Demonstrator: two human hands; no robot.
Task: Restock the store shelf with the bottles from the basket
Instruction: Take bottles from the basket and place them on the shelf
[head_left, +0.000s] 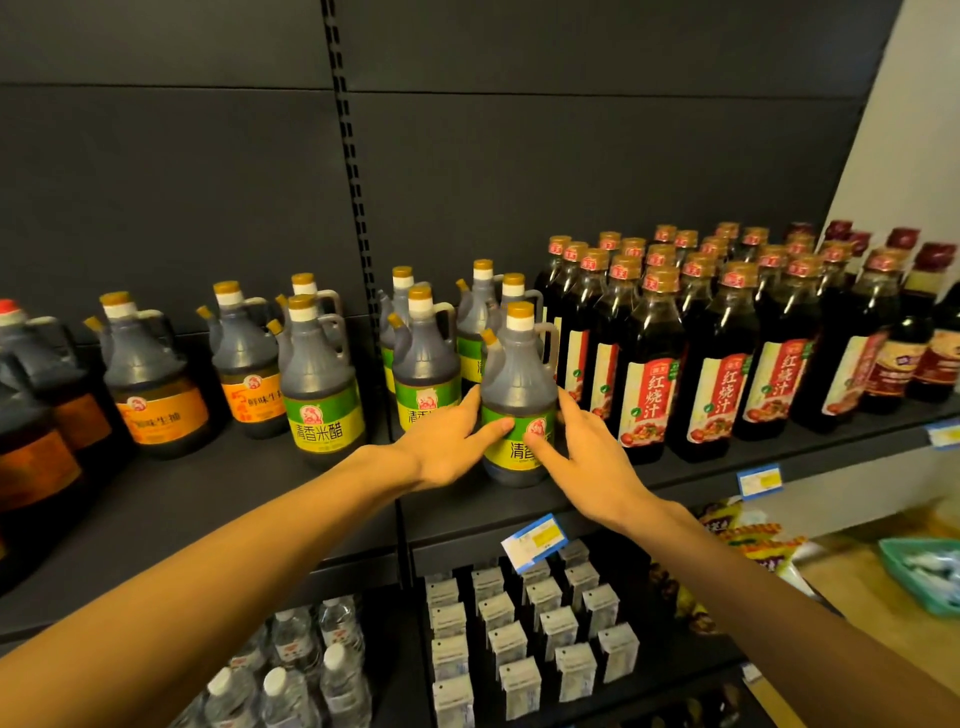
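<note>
A dark vinegar bottle (519, 364) with a green and yellow label, a yellow cap and a side handle stands upright near the front of the black shelf (208, 499). My left hand (447, 441) holds its left side, thumb laid across the label. My right hand (587, 457) holds its right side, thumb on the label's lower front. More green-labelled bottles (426, 364) stand just behind and to the left, and another (319, 384) stands further left.
Orange-labelled jugs (156, 384) fill the shelf's left. Tall red-labelled sauce bottles (649, 353) crowd close on the right. Below are water bottles (291, 675) and small white cartons (519, 639). A teal basket (904, 571) sits low at the far right.
</note>
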